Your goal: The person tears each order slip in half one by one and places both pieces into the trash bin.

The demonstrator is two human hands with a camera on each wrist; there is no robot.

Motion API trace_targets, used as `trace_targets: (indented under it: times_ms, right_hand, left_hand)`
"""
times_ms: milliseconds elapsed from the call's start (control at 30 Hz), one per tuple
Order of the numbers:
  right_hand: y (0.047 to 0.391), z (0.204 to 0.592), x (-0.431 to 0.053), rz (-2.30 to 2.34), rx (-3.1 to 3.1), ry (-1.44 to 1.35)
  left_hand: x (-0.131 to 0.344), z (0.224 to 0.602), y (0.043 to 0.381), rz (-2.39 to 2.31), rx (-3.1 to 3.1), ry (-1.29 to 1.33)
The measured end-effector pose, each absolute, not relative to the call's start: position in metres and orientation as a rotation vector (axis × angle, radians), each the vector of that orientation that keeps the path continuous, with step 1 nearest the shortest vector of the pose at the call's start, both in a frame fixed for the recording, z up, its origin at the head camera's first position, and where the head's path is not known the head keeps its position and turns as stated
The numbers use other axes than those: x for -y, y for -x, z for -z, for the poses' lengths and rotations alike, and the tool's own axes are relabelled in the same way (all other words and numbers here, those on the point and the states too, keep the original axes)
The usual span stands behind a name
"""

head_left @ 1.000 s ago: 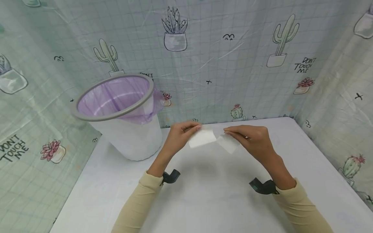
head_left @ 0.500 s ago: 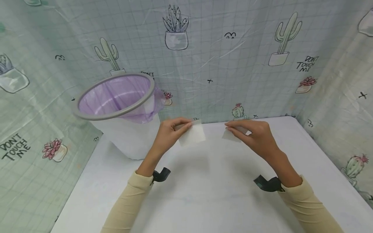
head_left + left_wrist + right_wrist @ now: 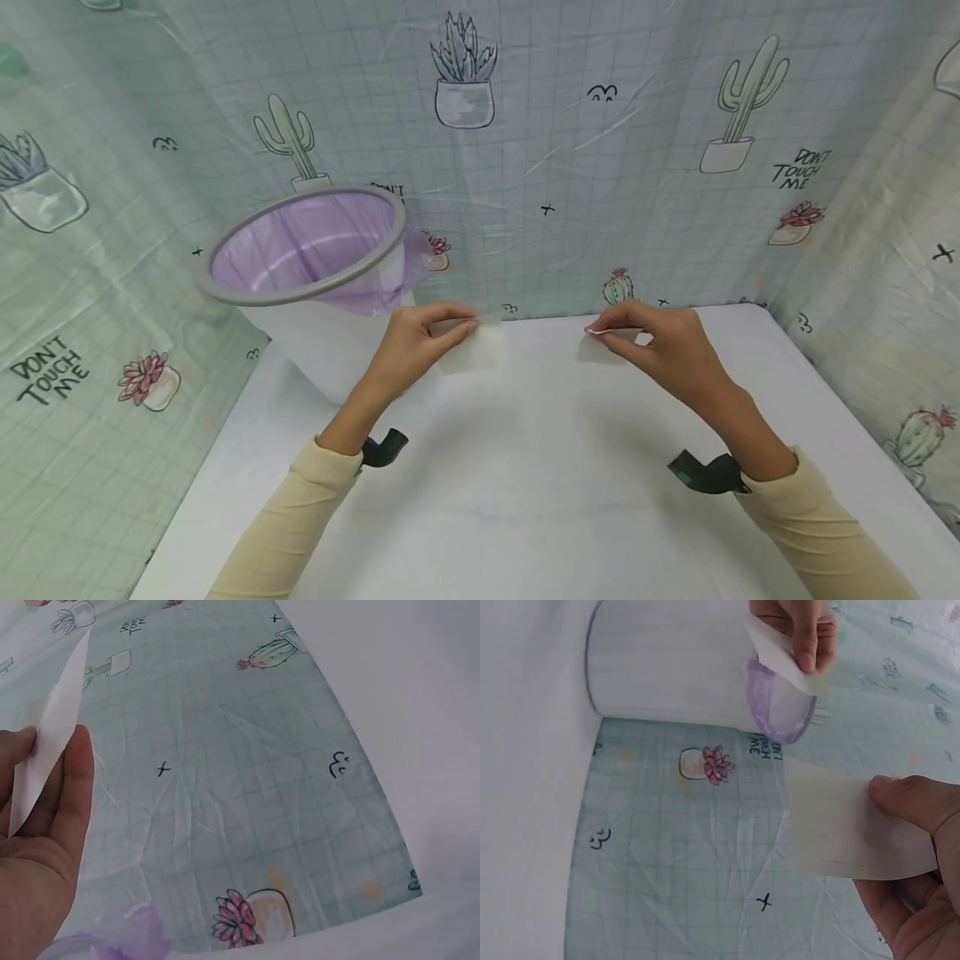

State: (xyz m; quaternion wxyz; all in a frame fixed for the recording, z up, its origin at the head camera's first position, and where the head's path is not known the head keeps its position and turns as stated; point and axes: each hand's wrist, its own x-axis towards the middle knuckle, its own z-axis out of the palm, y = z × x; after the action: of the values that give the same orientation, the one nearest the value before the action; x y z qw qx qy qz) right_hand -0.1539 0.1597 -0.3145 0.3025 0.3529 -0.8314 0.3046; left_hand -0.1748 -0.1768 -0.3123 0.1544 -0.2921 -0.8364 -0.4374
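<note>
A small piece of thin off-white paper (image 3: 483, 348) is pinched between the thumb and fingers of my left hand (image 3: 412, 346). My right hand (image 3: 667, 350) pinches another piece of paper (image 3: 825, 825), which the right wrist view shows as a flat, pale rectangle. From the head, much of that second piece is hidden behind the fingers. Both hands are raised over the far part of the white table (image 3: 525, 500), with a wide gap between them. Seen from the left wrist, the left piece stands nearly edge-on and is slightly folded.
At the back left stands a white waste bin (image 3: 318, 337) with a grey rim (image 3: 300, 296) and a purple bag (image 3: 300, 242) lining it. The left hand overlaps the bin's right side in the head view. A cactus-print curtain (image 3: 525, 150) hangs behind and beside the table.
A second ago the two pieces of paper met edge to edge between the hands. Now the hands are apart, the left having moved left towards the bin, the right slightly right.
</note>
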Motion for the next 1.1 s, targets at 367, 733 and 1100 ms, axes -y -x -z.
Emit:
trace_targets:
  times_ms: [367,733,1100]
  right_hand:
    - [0.153,0.29,-0.172,-0.67,2.189,-1.132]
    - [0.153,0.265,-0.182,-0.528,2.221,-1.208]
    - [0.157,0.238,-0.18,-0.406,2.267,-1.256]
  left_hand:
    - [0.201,0.296,0.168,1.072,2.419,0.924]
    - [0.216,0.278,0.164,0.944,2.415,0.983]
    - [0.228,0.243,0.159,0.772,2.405,1.036]
